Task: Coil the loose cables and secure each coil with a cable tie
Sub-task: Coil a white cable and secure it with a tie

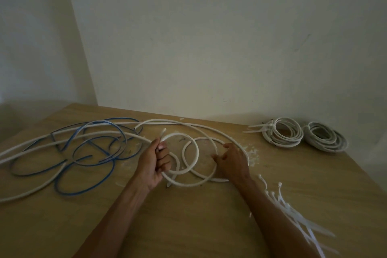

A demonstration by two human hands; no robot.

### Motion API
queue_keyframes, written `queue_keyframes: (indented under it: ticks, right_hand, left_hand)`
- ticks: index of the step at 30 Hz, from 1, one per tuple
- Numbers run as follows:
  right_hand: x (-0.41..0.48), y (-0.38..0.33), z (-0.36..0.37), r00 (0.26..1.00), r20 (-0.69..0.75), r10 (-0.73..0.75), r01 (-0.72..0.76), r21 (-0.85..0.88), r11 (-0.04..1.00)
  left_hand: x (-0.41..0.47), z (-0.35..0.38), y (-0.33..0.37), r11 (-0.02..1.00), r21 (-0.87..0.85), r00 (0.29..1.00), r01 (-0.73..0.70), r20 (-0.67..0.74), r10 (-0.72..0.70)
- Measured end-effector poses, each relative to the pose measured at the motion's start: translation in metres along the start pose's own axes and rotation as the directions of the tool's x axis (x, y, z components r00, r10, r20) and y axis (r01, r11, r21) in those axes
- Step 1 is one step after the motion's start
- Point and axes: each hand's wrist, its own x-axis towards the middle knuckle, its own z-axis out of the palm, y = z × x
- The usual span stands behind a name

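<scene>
Coiling is under way: mid-worktop [199, 216], the left grip [156, 161] is curled round the white cable [178, 134] near its end. The right grip [232, 160], fingers spread, rests on its loops. The next move is probably to stack them evenly.

Plain off-white back wall [209, 37], matte, few small dark scuffs toward right. Second wall [31, 37] on left, shadier, meets first at slanted corner line [79, 48]. Light tan wooden table [314, 174], smooth top, far edge against back wall. Pale crumbs [252, 153] scattered on top. Light dim, soft; faint shade along table's far edge. Grey blur beyond table's left edge, unreadable.
</scene>
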Motion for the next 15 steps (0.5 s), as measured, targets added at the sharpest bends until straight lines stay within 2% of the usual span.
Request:
queue_keyframes:
  ticks: [3,5,8,10,11,12,14,15]
  right_hand:
    - [0.014,-0.011,-0.014,0.989,0.113,0.092,-0.082,-0.087,0.993]
    - [0.023,-0.016,-0.025,0.991,0.090,0.102,-0.098,-0.051,0.994]
    - [0.036,-0.024,-0.043,0.997,-0.015,0.082,-0.081,0.067,0.994]
    - [0.038,-0.033,-0.054,0.994,-0.048,0.097,-0.078,0.296,0.952]
    - [0.038,-0.039,-0.060,0.992,-0.017,0.122,-0.101,0.459,0.883]
    - [0.037,-0.045,-0.065,0.987,0.054,0.151,-0.151,0.627,0.765]
    - [0.037,-0.052,-0.071,0.958,0.234,0.163,-0.282,0.863,0.419]
    - [0.038,-0.052,-0.074,0.936,0.317,0.152,-0.347,0.902,0.258]
  left_hand:
    - [-0.003,0.002,-0.001,0.999,0.044,0.998,-0.017,0.060,0.015]
    - [-0.005,0.001,0.001,0.972,0.217,0.992,-0.086,0.110,0.063]
    - [-0.006,0.001,-0.006,0.836,0.498,0.966,-0.230,0.224,0.132]
    - [-0.006,0.003,-0.009,0.783,0.554,0.954,-0.284,0.241,0.177]
    - [-0.006,0.003,-0.010,0.767,0.559,0.947,-0.315,0.243,0.212]
    - [-0.006,0.003,-0.010,0.751,0.561,0.937,-0.347,0.248,0.248]
    - [-0.006,0.001,-0.010,0.689,0.589,0.906,-0.422,0.270,0.325]
    - [-0.004,-0.001,-0.010,0.625,0.624,0.882,-0.470,0.293,0.370]
